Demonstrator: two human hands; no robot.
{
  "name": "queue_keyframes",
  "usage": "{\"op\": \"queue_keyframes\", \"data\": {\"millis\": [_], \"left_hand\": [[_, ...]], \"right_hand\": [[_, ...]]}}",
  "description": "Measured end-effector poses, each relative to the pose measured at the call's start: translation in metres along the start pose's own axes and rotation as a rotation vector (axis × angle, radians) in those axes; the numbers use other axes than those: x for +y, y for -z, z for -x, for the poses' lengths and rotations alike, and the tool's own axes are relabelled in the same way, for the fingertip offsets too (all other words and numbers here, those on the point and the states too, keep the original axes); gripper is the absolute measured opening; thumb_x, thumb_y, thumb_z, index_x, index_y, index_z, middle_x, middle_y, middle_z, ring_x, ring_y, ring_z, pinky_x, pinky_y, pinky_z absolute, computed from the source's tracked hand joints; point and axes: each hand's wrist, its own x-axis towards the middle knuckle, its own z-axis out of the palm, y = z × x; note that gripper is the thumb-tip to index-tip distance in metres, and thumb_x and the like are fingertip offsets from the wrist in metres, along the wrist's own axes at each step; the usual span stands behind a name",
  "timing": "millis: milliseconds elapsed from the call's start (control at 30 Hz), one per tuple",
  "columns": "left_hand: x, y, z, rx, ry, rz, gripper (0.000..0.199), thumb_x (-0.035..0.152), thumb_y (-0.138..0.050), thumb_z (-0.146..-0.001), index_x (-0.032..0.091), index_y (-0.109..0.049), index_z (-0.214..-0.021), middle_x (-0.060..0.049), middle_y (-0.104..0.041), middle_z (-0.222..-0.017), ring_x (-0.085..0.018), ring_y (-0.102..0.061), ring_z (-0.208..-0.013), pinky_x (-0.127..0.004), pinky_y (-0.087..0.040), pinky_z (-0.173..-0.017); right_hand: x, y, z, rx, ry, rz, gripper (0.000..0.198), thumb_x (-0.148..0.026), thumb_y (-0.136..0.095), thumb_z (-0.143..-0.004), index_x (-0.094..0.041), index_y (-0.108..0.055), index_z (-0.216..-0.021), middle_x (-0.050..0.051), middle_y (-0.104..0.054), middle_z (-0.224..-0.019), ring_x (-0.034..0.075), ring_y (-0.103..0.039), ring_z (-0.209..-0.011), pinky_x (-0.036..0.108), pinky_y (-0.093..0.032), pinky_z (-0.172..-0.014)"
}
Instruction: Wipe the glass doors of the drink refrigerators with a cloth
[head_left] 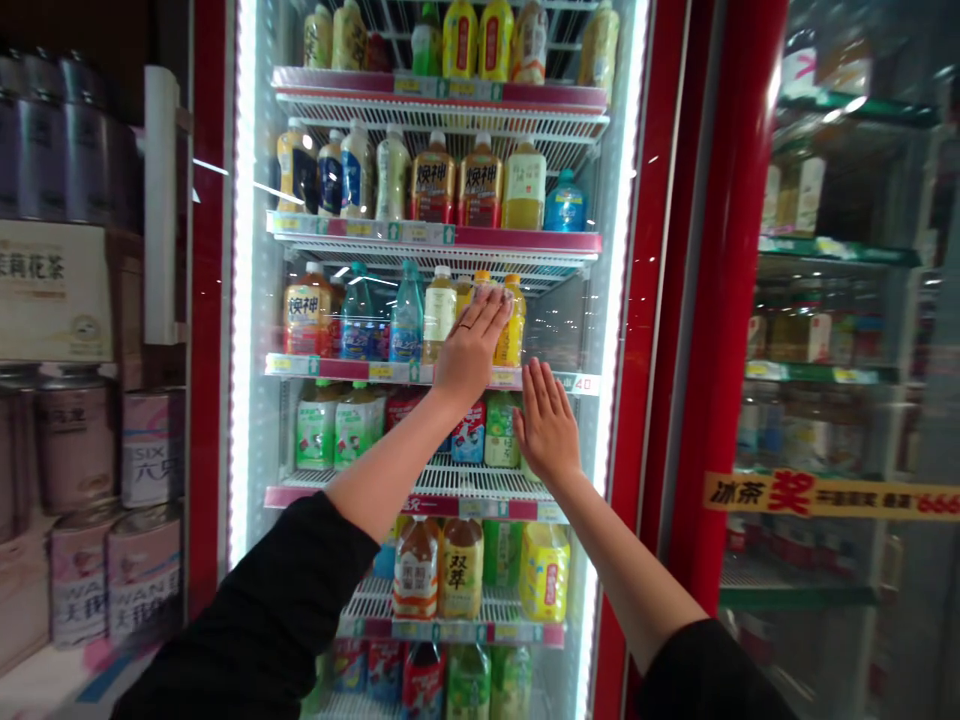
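Observation:
My left hand [472,345] reaches up to the glass door [562,320] of a lit drinks fridge, fingers stretched out and a ring on one of them. Under its fingertips a small white cloth [508,296] is pressed to the glass; most of it is hidden. Lower and to the right, my right hand [551,415] lies flat against the door with fingers extended and nothing in it. Behind the glass, closest to my left fingers, stands a yellow-capped bottle [512,325]. A pale-labelled bottle [439,310] is just left of it.
Several shelves of bottled drinks fill the fridge, framed by red posts [660,300]. A white vertical handle [161,205] juts out at the left. Tins [142,575] and a carton [56,290] are stacked beside it. Another glass-fronted fridge [832,400] stands at the right with a yellow strip [832,495].

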Motion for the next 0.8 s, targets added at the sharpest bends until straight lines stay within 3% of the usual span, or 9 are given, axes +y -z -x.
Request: {"op": "queue_keyframes", "data": {"millis": [133, 267, 400, 533, 600, 667, 800], "left_hand": [[0.019, 0.007, 0.025, -0.212, -0.179, -0.061, 0.082, 0.003, -0.035, -0.107, 0.024, -0.005, -0.18, -0.007, -0.041, -0.181, -0.024, -0.035, -0.169, -0.049, -0.042, -0.138], [-0.008, 0.027, 0.027, -0.318, -0.338, -0.097, 0.08, 0.001, -0.041, -0.105, 0.023, -0.02, -0.179, -0.006, -0.041, -0.18, -0.021, -0.038, -0.168, -0.046, -0.042, -0.138], [-0.019, 0.019, -0.004, -0.217, -0.168, -0.078, 0.083, 0.0, -0.036, -0.103, 0.024, -0.014, -0.18, -0.006, -0.039, -0.181, -0.025, -0.035, -0.17, -0.05, -0.04, -0.14], [0.013, -0.005, -0.021, -0.187, -0.006, -0.044, 0.09, 0.002, -0.036, -0.102, 0.021, 0.006, -0.179, -0.007, -0.031, -0.185, -0.032, -0.026, -0.173, -0.057, -0.034, -0.142], [0.031, -0.009, -0.014, -0.22, -0.02, -0.041, 0.089, 0.003, -0.036, -0.102, 0.02, 0.005, -0.179, -0.007, -0.029, -0.186, -0.032, -0.025, -0.173, -0.056, -0.034, -0.142], [0.039, -0.005, -0.001, -0.268, -0.086, -0.045, 0.083, 0.005, -0.035, -0.104, 0.02, -0.005, -0.181, -0.006, -0.031, -0.185, -0.028, -0.027, -0.173, -0.053, -0.035, -0.142], [0.022, 0.014, 0.016, -0.356, -0.275, -0.059, 0.069, 0.006, -0.034, -0.108, 0.018, -0.032, -0.176, -0.005, -0.038, -0.182, -0.022, -0.032, -0.171, -0.045, -0.037, -0.14]], "right_hand": [[0.005, 0.002, 0.003, -0.014, 0.031, -0.01, 0.085, -0.034, -0.041, -0.116, -0.025, 0.018, -0.177, 0.009, -0.018, -0.187, 0.031, -0.03, -0.172, 0.057, -0.037, -0.139], [0.006, 0.004, 0.009, -0.028, 0.05, -0.021, 0.085, -0.033, -0.041, -0.116, -0.026, 0.017, -0.178, 0.009, -0.019, -0.187, 0.031, -0.031, -0.171, 0.057, -0.037, -0.139], [0.005, 0.006, 0.013, -0.016, 0.055, 0.0, 0.085, -0.031, -0.041, -0.115, -0.024, 0.016, -0.178, 0.009, -0.022, -0.186, 0.03, -0.032, -0.171, 0.056, -0.04, -0.138], [0.005, 0.006, 0.012, -0.023, 0.055, 0.003, 0.085, -0.03, -0.041, -0.115, -0.025, 0.016, -0.178, 0.008, -0.021, -0.186, 0.03, -0.031, -0.171, 0.055, -0.04, -0.138], [0.006, 0.006, 0.012, -0.034, 0.057, 0.002, 0.085, -0.032, -0.041, -0.115, -0.024, 0.016, -0.178, 0.008, -0.022, -0.185, 0.03, -0.03, -0.171, 0.055, -0.039, -0.138], [0.007, 0.006, 0.013, -0.043, 0.066, 0.002, 0.086, -0.033, -0.043, -0.116, -0.023, 0.016, -0.177, 0.009, -0.024, -0.185, 0.03, -0.03, -0.171, 0.055, -0.039, -0.139], [0.014, 0.01, 0.015, -0.056, 0.11, -0.002, 0.084, -0.031, -0.043, -0.116, -0.022, 0.013, -0.178, 0.01, -0.027, -0.184, 0.029, -0.029, -0.171, 0.054, -0.04, -0.138]]}}
